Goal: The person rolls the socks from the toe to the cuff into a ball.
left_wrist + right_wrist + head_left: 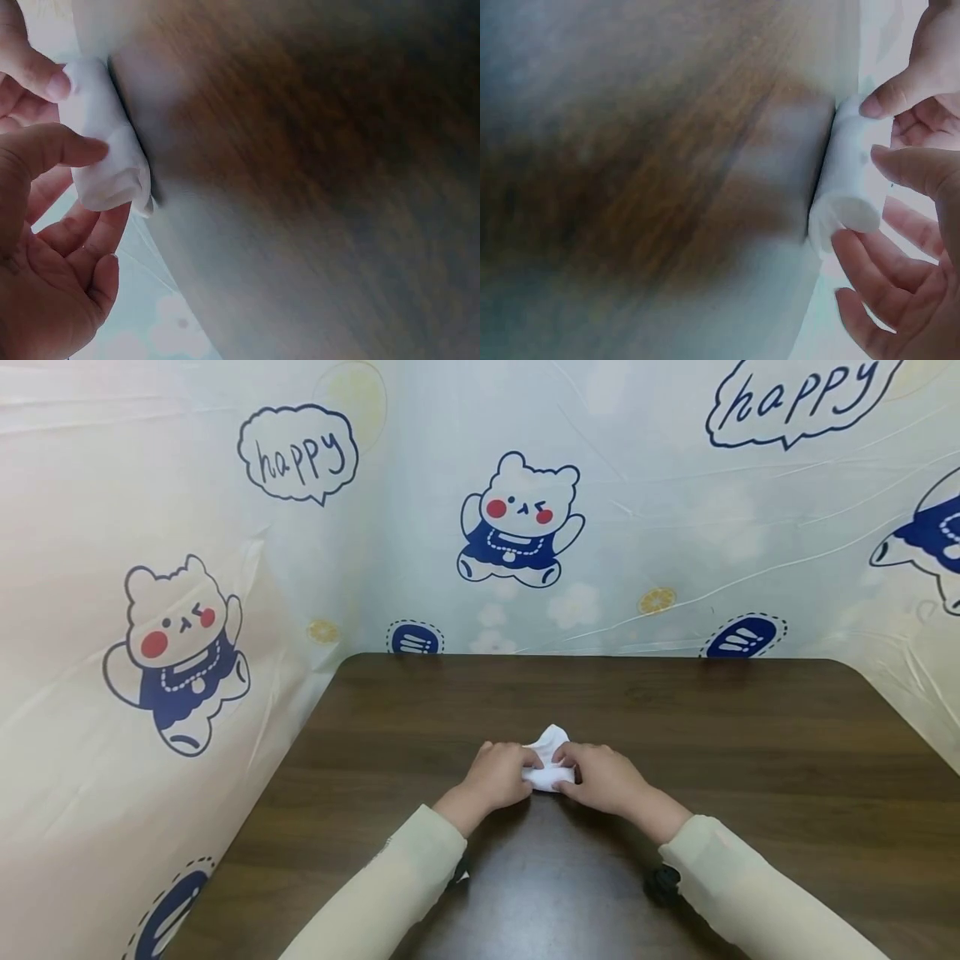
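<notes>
A white cloth (555, 775), partly rolled into a thick cylinder, lies on the brown table in the head view, with a loose pointed flap at its far side. My left hand (495, 775) grips the roll's left end, thumb on the near side and fingers over the top. At the opposite end my right hand (606, 781) holds it the same way. In the left wrist view the rolled cloth (105, 142) has the left thumb pressed on it. The right wrist view shows the roll's open round end (855, 214) beside the right fingers.
The dark wooden table (675, 710) stretches around both hands. A pale curtain (637, 485) printed with bears and the word happy hangs behind the table and along its left side. A black band (663, 885) shows under the right sleeve.
</notes>
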`<state>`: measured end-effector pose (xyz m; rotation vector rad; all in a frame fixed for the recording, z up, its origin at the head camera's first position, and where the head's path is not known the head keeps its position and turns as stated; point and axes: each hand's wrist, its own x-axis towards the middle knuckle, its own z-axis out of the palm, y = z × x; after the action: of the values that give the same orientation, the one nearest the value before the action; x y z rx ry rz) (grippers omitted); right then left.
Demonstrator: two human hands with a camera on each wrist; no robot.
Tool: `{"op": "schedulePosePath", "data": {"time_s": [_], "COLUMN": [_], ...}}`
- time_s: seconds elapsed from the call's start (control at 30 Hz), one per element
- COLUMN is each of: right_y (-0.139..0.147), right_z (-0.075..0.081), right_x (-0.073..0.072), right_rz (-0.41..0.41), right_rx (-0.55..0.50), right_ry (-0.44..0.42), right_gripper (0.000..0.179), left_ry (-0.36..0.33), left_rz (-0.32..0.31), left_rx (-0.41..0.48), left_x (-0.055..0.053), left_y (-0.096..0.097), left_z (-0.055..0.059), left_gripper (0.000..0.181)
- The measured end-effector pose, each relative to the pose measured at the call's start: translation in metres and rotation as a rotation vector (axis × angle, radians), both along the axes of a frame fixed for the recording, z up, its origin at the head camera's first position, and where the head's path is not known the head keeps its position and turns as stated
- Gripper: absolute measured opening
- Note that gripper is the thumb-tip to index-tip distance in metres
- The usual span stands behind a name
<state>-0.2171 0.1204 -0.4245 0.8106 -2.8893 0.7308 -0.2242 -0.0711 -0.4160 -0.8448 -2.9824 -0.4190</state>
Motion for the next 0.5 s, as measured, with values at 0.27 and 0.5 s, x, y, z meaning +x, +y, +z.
{"op": "schedulePosePath", "data": {"time_s": [0.27, 0.5], "right_y": [-0.001, 0.002], "right_z": [0.010, 0.015], "right_x": [0.003, 0.004], "right_rz": [-0.030, -0.034], "right_rx": [0.020, 0.025], "right_ry": [0.122, 0.121], "right_gripper": [0.038, 0.038], "left_ry": [-0.032, -0.064], "left_rz": [0.027, 0.042], "left_rx": [-0.015, -0.026], "left_x": [-0.003, -0.004], "left_y": [0.002, 0.004], "left_z": [0.002, 0.003], "left_gripper": [0.026, 0.028]}}
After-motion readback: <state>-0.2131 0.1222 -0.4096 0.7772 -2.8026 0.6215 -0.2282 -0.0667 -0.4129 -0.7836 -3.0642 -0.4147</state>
